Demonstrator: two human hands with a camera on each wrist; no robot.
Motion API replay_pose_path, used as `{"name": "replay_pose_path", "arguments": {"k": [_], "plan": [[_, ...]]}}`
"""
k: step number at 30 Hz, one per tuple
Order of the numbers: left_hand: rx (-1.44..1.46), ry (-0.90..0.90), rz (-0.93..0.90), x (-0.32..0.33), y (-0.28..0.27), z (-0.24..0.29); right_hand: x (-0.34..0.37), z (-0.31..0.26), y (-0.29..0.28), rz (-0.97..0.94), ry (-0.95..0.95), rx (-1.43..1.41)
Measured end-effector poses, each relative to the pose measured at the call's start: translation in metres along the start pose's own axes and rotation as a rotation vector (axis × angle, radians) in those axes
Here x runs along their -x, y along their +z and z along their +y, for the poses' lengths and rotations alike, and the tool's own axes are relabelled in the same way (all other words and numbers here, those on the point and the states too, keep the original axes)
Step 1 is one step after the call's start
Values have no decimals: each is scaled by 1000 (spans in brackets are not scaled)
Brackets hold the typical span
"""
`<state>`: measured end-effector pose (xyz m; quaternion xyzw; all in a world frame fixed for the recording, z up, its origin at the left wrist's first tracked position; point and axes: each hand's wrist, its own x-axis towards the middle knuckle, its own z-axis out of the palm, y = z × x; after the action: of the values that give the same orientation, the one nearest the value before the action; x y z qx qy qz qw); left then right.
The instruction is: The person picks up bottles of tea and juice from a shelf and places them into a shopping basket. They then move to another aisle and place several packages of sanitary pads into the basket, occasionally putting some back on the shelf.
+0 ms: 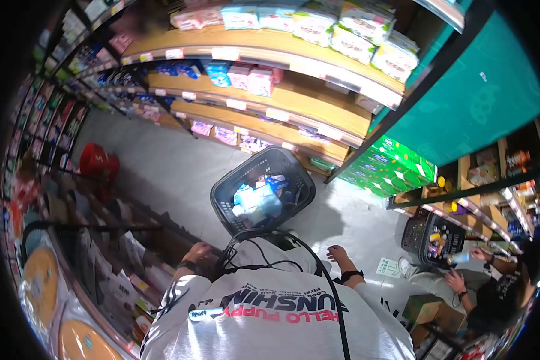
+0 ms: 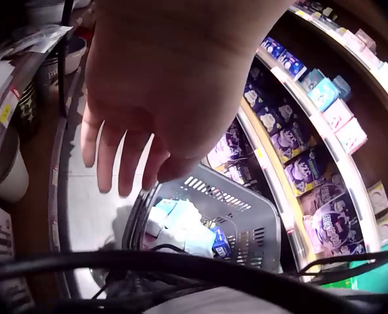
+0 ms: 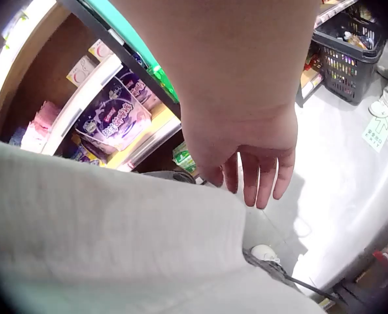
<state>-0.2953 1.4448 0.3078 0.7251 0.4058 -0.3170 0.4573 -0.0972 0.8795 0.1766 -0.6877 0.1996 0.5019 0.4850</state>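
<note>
In the head view, the black basket is seen at 12 o'clock from the shirt, upright, its open top turned up and packs heaped inside; its long axis is laid roughly from 8 to 2 o'clock. The left hand is placed at about 7 o'clock from it, the right hand at about 5. The left fingers are slightly spread, the right ones loosely hung with narrow gaps; nothing is held. A pause between handlings is suggested, as judged from the idle hands. For any lift, the basket's rim or handle would have to be reached and gripped.
</note>
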Motion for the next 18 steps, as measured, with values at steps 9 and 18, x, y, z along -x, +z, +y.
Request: {"name": "replay_pose_path", "arguments": {"k": [9,18], "plan": [[-44,147,166,17,20,20,-3,-66,-6,19,-150,153],[81,35,172,49,28,20,6,-67,-7,11,-78,86]]}}
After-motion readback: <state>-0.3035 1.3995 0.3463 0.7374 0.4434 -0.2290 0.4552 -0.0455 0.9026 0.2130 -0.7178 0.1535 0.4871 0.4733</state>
